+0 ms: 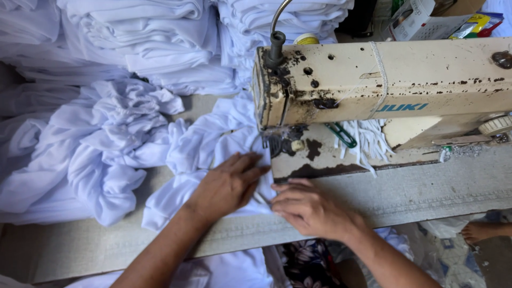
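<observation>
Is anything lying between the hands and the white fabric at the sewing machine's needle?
Nothing visible does. The left hand lies flat on the white fabric, and the right hand touches its edge beside the sewing machine. The green-handled snips lie behind the needle area, apart from both hands.

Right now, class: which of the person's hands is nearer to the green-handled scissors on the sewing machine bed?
The right hand. It lies below the scissors at the bed's front edge; the left hand rests farther left on the white fabric.
</observation>
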